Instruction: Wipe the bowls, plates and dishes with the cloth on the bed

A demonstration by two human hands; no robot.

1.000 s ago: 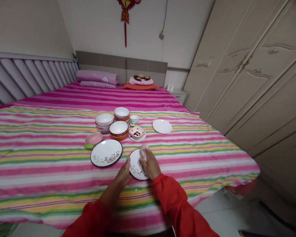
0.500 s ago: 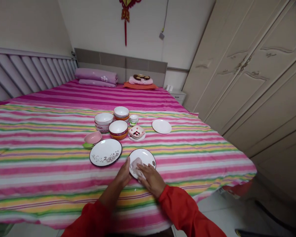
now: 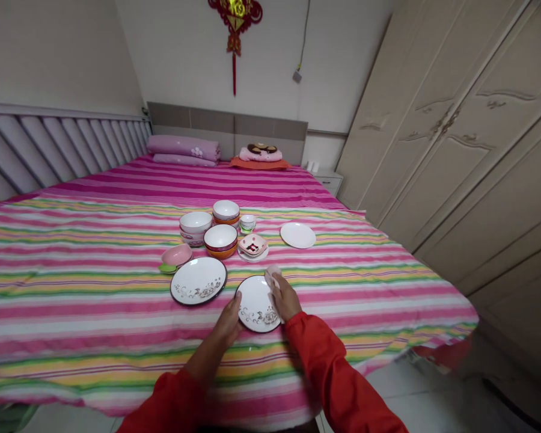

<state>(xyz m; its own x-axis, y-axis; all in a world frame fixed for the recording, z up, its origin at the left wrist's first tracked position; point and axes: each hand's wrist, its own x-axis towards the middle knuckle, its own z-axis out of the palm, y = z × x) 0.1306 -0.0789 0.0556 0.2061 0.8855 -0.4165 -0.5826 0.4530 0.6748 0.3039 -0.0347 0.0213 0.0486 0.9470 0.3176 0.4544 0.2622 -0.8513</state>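
A white plate (image 3: pixel 255 297) with a dark rim and a brown flower pattern is held low over the striped cloth. My left hand (image 3: pixel 229 319) grips its left edge, the thumb on top and the other fingers underneath. A pale cloth (image 3: pixel 273 275) is bunched in my right hand (image 3: pixel 286 297), which presses it at the plate's right edge. Just left lies a larger flowered plate (image 3: pixel 198 281) with the same dark rim. Behind it are a pink bowl (image 3: pixel 177 255) with a green part beside it and a dotted square dish (image 3: pixel 253 245) on a white saucer.
Stacked bowls (image 3: pixel 220 238) stand beyond the plates, with small stacked cups (image 3: pixel 247 222) beside them. A plain white plate (image 3: pixel 298 235) lies farther right on the striped bed cover (image 3: pixel 356 288). A wardrobe (image 3: pixel 451 132) rises on the right; a slatted rail (image 3: pixel 63 144) runs along the left.
My right hand and the cloth have moved from the plate's middle to its right edge, uncovering the flower pattern. My left hand still holds the plate. The view has tilted up slightly.
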